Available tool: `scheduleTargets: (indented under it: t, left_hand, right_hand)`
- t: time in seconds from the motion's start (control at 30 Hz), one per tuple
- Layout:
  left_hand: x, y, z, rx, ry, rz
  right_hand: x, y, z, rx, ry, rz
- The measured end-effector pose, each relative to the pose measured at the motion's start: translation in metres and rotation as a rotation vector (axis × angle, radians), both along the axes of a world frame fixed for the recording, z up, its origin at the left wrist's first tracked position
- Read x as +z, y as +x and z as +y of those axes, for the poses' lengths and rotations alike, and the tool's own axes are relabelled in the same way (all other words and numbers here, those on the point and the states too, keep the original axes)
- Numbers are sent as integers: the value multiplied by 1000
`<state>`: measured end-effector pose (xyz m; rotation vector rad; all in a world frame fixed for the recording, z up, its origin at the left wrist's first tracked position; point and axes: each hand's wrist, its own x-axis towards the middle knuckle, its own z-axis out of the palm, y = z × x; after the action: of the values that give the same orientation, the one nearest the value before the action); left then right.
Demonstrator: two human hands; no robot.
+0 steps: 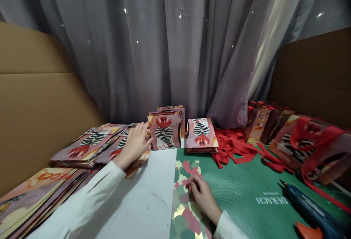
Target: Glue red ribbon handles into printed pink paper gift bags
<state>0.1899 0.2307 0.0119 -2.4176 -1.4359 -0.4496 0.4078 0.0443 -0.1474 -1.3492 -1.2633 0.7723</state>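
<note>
My left hand (136, 140) reaches over the flat folded paper bags, fingers stretched out and lying flat. Its fingertips are at the left edge of a standing paper bag (164, 131) with a red flower and zebra stripes; whether they touch it I cannot tell. Behind that bag, another one stands partly hidden. My right hand (202, 193) hovers low over a camouflage-patterned strip (184, 202), its fingers loosely curled and nothing visible in them. Further back, beyond this hand, a similar paper bag (201, 134) has its flower pointing down.
Stacks of flat bags (82, 145) lie at left beside a cardboard panel (38, 100). Red ribbons (236, 145) are heaped on a green mat (233, 184). More bags (309, 144) with red ribbon stand at right, near a glue gun (312, 209). A grey curtain (148, 67) hangs behind.
</note>
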Motion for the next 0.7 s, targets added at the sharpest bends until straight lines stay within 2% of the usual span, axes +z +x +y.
scheduleTargets:
  t: [0.1, 0.17, 0.23, 0.3, 0.4, 0.57, 0.7]
  left_hand:
    - [-34, -38, -17, 50, -84, 28]
    - [-53, -61, -22, 158, -191, 43]
    - [-66, -79, -24, 220, -232, 35]
    - [-71, -91, -24, 225, -222, 17]
    - [-66, -102, -23, 165, -196, -2]
    - [-43, -125, -21, 19, -292, 5]
    - [-26, -138, -35, 19, -316, -40]
  right_hand:
    - [-1, 1, 0, 5, -11, -6]
    - [-2, 3, -1, 8, -18, -13]
    - [-2, 3, -1, 9, -21, -23]
    - [-3, 3, -1, 12, -21, -36]
    - [-2, 3, -2, 20, -24, -52]
    - [-4, 3, -2, 24, -29, -58]
    - [-3, 3, -2, 36, -35, -65]
